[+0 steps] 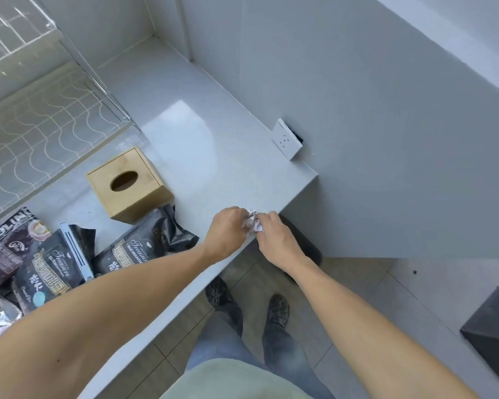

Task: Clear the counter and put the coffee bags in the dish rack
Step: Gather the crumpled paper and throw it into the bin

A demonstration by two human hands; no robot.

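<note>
Plainly, hollow tissue box (128, 185) on counter (185, 133).

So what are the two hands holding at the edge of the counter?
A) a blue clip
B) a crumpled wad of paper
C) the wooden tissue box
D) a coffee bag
B: the left hand and right hand pinch a crumpled wad of paper between them, while the coffee bags and wooden tissue box lie untouched further left.
</note>
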